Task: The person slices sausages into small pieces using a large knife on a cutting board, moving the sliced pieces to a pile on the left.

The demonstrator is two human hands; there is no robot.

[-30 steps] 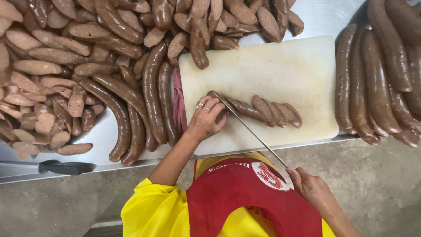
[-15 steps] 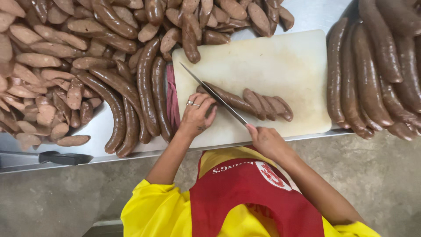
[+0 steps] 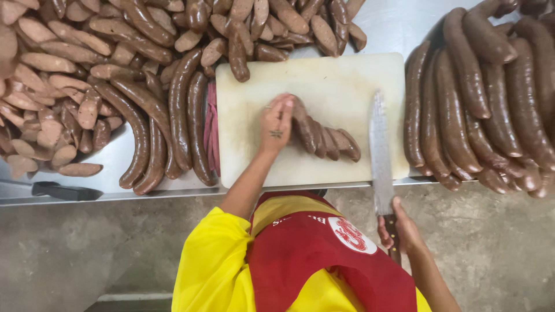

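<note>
A white cutting board (image 3: 335, 81) lies on a steel table. On it rests a brown sausage cut into several slanted slices (image 3: 329, 141). My left hand (image 3: 276, 122) lies flat on the left end of those slices, fingers pointing away from me. My right hand (image 3: 403, 230) grips the dark handle of a long knife (image 3: 380, 153). The hand is off the table's near edge, and the blade points away over the board's right side, apart from the slices.
Whole brown sausages lie in a row right of the board (image 3: 480, 110) and left of it (image 3: 173, 115). A heap of cut slices (image 3: 52, 86) fills the far left and back. A black-handled knife (image 3: 63, 190) lies at the table's near left edge. Concrete floor (image 3: 87, 254) shows below.
The knife has come off the sausage and swung right, its blade now pointing straight away. My left hand has flattened over the slices and pushed them slightly left.
</note>
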